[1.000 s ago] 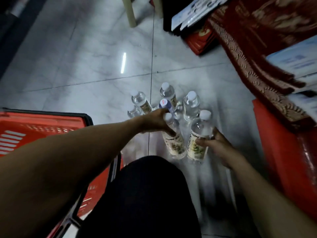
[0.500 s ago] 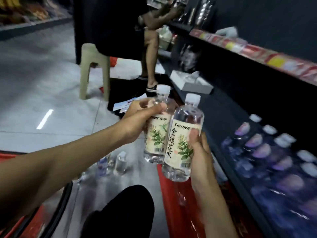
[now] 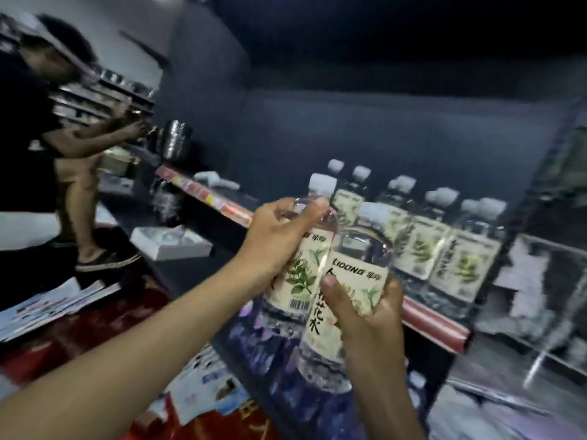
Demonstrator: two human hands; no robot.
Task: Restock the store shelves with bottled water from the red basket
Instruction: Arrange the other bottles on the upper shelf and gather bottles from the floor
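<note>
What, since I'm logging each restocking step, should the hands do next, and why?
Probably carry both forward and stand them beside the row of bottles on the shelf: the left hand grips the left bottle, the right hand the right bottle, both in front of that matching row.

Motion blur smears the shelved bottles at 3 o'clock, leaving their label print unreadable. The left hand hides the shoulder of the left-hand bottle. The right hand covers part of the right-hand bottle and its label. At 10 o'clock a second person is blurred and cut by the left edge.
</note>
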